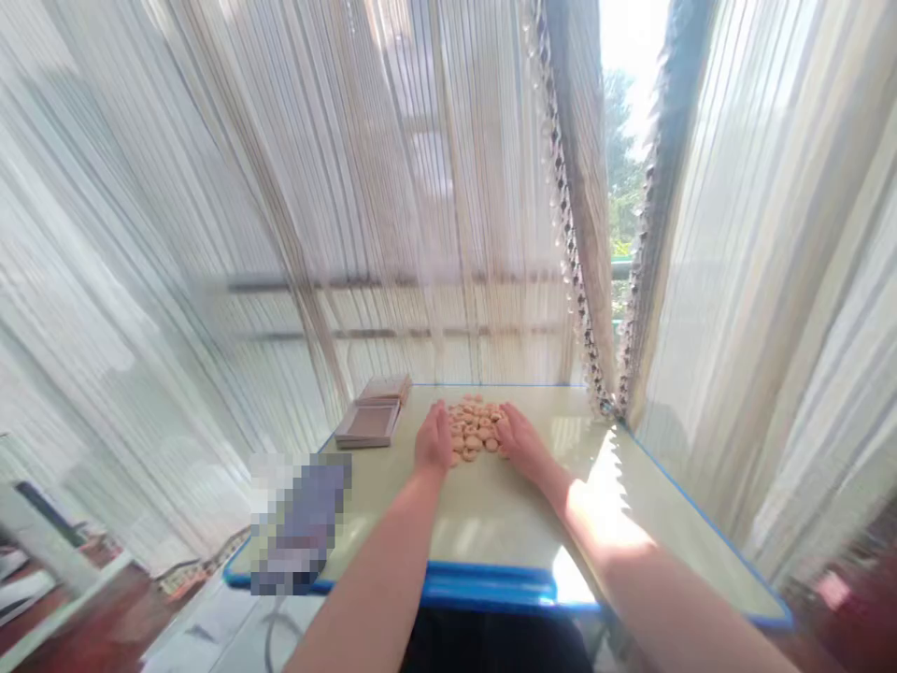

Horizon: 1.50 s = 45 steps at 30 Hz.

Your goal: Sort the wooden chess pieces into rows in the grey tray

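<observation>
A pile of small, round, beige pieces (475, 430) lies on the pale yellow tabletop; their exact kind is too small to make out. At the pile's left edge rests my left hand (434, 439), its fingers stretched forward and the palm side turned toward the pieces. My right hand (522, 441) is along the right edge, fingers extended and touching or nearly touching the outermost pieces. Neither hand grips anything, and the pieces sit between them. Part of the pile's sides is hidden behind the fingers.
An open shallow box (368, 422) with its lid behind it stands left of the pile. A pixelated dark item (308, 519) lies at the table's left front corner. Blue edging (491, 584) rims the table (483, 523). Sheer curtains (434, 234) hang close behind.
</observation>
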### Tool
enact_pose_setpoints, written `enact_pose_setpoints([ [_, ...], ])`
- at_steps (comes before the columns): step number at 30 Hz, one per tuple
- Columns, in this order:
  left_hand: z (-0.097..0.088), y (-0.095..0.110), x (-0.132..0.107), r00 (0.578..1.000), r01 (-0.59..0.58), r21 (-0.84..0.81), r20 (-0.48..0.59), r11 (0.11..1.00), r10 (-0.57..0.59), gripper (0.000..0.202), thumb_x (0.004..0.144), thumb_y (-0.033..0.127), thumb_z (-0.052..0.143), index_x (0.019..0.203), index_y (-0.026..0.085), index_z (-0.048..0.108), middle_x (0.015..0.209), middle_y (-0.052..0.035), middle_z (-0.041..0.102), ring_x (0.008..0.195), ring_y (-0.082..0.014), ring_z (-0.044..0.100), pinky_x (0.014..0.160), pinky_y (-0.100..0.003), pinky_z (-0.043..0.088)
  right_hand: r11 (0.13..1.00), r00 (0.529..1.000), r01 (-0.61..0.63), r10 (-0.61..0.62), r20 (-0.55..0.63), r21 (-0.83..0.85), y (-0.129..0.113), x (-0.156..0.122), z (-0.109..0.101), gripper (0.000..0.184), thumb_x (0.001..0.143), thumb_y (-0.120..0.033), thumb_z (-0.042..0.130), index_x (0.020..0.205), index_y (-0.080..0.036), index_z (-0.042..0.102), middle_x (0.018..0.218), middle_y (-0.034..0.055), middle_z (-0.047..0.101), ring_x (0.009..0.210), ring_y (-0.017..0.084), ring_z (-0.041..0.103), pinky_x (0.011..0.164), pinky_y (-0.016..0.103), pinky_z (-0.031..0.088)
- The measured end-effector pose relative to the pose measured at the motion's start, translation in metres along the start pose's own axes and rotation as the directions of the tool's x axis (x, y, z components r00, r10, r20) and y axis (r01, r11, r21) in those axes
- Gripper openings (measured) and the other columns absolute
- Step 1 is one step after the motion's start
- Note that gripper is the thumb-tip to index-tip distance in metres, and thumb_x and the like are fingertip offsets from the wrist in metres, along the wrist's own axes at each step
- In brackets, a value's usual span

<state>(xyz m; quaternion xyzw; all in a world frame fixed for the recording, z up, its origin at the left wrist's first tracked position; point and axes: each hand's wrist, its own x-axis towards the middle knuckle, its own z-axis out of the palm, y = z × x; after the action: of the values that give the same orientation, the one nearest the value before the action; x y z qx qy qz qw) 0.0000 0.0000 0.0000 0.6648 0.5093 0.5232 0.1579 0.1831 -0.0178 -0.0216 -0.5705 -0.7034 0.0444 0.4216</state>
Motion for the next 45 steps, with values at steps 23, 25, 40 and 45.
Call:
enact_pose_setpoints([
  [23, -0.001, 0.007, -0.006, 0.998, 0.032, 0.147, 0.057, 0.989, -0.041, 0.051, 0.092, 0.038, 0.019, 0.098, 0.016, 0.065, 0.104, -0.0093, 0.066, 0.105, -0.0201, 0.057, 0.092, -0.03, 0.041, 0.998, 0.992, 0.059, -0.056, 0.113, -0.023, -0.008, -0.005, -0.007, 0.045, 0.088, -0.031, 0.033, 0.125, -0.01, 0.049, 0.133, 0.0128, 0.044, 0.128, 0.023, 0.033, 0.107, 0.041, 0.025],
  [25, -0.002, 0.011, -0.01, 0.998, 0.012, 0.18, 0.066, 0.984, -0.024, 0.051, 0.092, 0.037, 0.019, 0.094, 0.017, 0.065, 0.099, -0.0096, 0.068, 0.1, -0.0201, 0.059, 0.088, -0.03, 0.042, 0.998, 0.995, 0.057, -0.057, 0.087, 0.001, -0.008, -0.006, -0.008, 0.045, 0.087, -0.031, 0.033, 0.124, -0.012, 0.05, 0.132, 0.0119, 0.046, 0.128, 0.023, 0.034, 0.107, 0.042, 0.025],
  [40, -0.098, 0.043, 0.036, 0.982, 0.116, 0.173, -0.166, 0.978, -0.087, 0.05, 0.09, 0.042, 0.024, 0.081, 0.014, 0.065, 0.088, -0.012, 0.068, 0.095, -0.0221, 0.059, 0.086, -0.032, 0.039, 0.947, 0.998, 0.062, -0.06, -0.014, 0.314, -0.06, 0.025, -0.02, 0.037, 0.08, -0.04, 0.041, 0.096, -0.018, 0.065, 0.117, 0.0105, 0.057, 0.113, 0.023, 0.048, 0.099, 0.042, 0.032],
  [45, -0.14, 0.026, 0.05, 0.928, 0.22, 0.05, -0.32, 0.974, -0.193, 0.047, 0.089, 0.043, 0.027, 0.093, 0.015, 0.065, 0.098, -0.0093, 0.067, 0.097, -0.0201, 0.058, 0.084, -0.029, 0.04, 0.885, 0.999, 0.036, -0.047, 0.011, 0.464, -0.113, 0.044, 0.015, 0.039, 0.079, -0.038, 0.04, 0.103, -0.017, 0.062, 0.113, 0.0096, 0.06, 0.108, 0.022, 0.052, 0.095, 0.039, 0.037],
])
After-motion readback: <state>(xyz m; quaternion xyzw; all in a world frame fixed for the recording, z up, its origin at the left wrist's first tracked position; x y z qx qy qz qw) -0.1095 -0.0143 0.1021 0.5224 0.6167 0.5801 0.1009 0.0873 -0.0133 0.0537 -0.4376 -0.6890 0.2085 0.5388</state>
